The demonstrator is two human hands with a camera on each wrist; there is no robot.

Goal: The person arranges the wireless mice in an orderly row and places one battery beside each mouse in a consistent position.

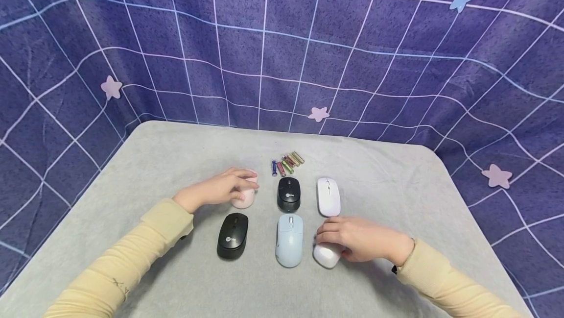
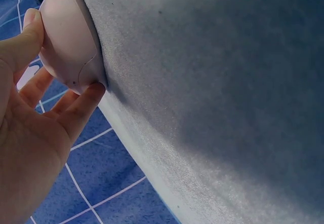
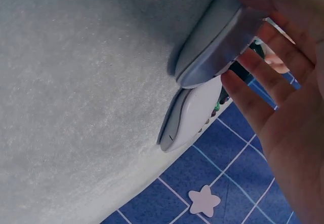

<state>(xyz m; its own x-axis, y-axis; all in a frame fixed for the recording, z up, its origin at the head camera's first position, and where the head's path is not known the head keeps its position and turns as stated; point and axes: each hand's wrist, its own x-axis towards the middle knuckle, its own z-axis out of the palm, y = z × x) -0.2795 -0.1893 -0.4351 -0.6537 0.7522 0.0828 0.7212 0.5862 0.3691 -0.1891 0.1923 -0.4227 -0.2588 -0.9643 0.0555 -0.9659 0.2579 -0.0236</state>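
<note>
In the head view my left hand [image 1: 220,188] holds a pale pink computer mouse [image 1: 245,199] by its sides. The left wrist view shows the thumb on one side of this pink mouse [image 2: 66,36] and fingertips curled at its opposite edge. On the right, my right hand [image 1: 354,237] grips a white mouse [image 1: 327,255], its fingers laid over the front part and hiding it. Seen from the right wrist, the thumb and fingers stand on either side of that mouse [image 3: 215,46]. A flatter white mouse [image 1: 328,196] lies just beyond the right hand's fingers.
Between the hands stand a black mouse [image 1: 289,194] and a light blue mouse [image 1: 289,242]. Another black mouse [image 1: 232,236] lies below the left hand. Several small batteries [image 1: 287,163] sit in a cluster behind. A purple grid-patterned curtain [image 1: 282,53] borders the grey table [image 1: 198,146].
</note>
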